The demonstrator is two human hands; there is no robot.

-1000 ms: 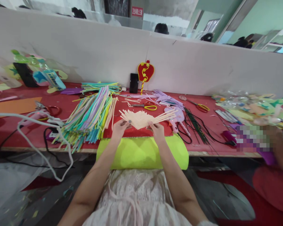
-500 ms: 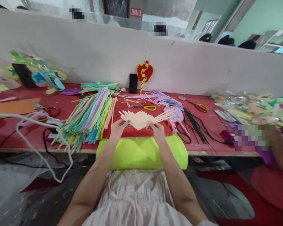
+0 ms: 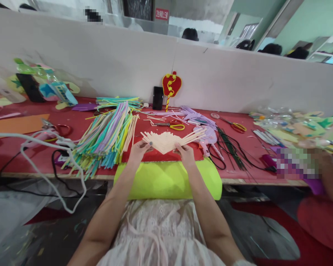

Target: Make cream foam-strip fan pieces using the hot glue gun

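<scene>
A cream-coloured woven piece (image 3: pixel 165 142), pointed at the bottom with loose strips fanning out left and right, is stretched between my two hands. My left hand (image 3: pixel 141 148) pinches its left side, and my right hand (image 3: pixel 183 150) grips the right side. Underneath lies a red sheet (image 3: pixel 152 156) at the table edge, with a bright yellow-green roll (image 3: pixel 169 181) in front of it. Just beyond the woven piece are scissors (image 3: pixel 173 125) with red and yellow handles. To the left is a large heap of pastel fuzzy strips (image 3: pixel 104 136).
A red fan-shaped ornament (image 3: pixel 172 85) and a black phone (image 3: pixel 158 98) stand against the white partition (image 3: pixel 122 62). A lilac glue gun (image 3: pixel 207 136), dark green wires (image 3: pixel 229 147) and more scissors (image 3: pixel 235 125) lie rightward. White cable (image 3: pixel 80 173) loops at left. A co-worker's arm (image 3: pixel 331 173) is at far right.
Both hands keep the same hold on the woven piece. The whole view has shifted very slightly; nothing else visibly differs.
</scene>
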